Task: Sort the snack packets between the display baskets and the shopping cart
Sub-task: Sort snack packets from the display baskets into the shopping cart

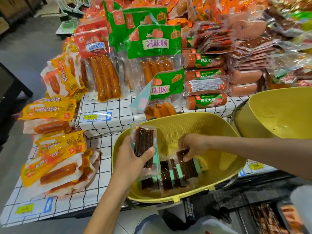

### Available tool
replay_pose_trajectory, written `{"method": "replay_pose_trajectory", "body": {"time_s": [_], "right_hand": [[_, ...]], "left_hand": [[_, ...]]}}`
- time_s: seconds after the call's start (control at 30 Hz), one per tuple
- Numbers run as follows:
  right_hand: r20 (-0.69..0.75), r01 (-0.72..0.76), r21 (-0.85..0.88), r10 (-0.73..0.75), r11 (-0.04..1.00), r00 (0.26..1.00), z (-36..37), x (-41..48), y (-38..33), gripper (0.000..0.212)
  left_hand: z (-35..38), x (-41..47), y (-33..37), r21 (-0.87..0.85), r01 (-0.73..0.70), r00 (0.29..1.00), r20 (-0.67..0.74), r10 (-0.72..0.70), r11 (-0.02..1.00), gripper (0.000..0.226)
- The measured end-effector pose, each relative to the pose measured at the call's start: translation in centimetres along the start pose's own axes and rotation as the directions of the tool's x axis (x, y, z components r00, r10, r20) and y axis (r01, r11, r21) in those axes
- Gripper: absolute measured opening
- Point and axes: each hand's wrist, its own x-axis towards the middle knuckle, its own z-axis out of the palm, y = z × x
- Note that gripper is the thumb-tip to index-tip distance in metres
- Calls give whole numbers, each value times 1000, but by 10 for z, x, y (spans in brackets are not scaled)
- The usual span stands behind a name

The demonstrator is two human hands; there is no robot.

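Observation:
A yellow perforated basket sits in front of me with dark brown meat-stick packets lying in its bottom. My left hand is shut on a clear packet of dark meat sticks, held upright over the basket's left side. My right hand reaches in from the right and pinches the top of another dark packet that still rests among the others. A second yellow basket stands at the right.
Sausage packs cover the checked display table: yellow ones at left, red and green packs behind, ham rolls and stacked packets at right. A dark wire shopping cart is at the bottom right.

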Motion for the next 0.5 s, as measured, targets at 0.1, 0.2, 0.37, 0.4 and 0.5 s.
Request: {"method": "replay_pose_trajectory", "body": {"time_s": [0.1,0.2,0.37,0.4,0.5], "right_hand": [[-136,360,296,-334,885,933,-33,-28,-8,14],[-233,442,504,-376,742,897,-47,-41,-28,21],[-492,528,551,-259,647,831,-35,-12,-62,25],[-509,527,566,-234,634,829,-32,-9,-63,24],[-466,475,567,-213,673,859,-23,-7,-52,18]], "left_hand": [[1,2,1,17,-9,999,-32,10,1000,40],[1,0,5,-52,53,998,25,-52,997,27],[-2,-3,11,-152,77,983,179,-50,985,36],[-3,-2,10,-145,63,989,143,-42,987,36],[0,-3,10,-130,45,999,28,-42,990,37]]}}
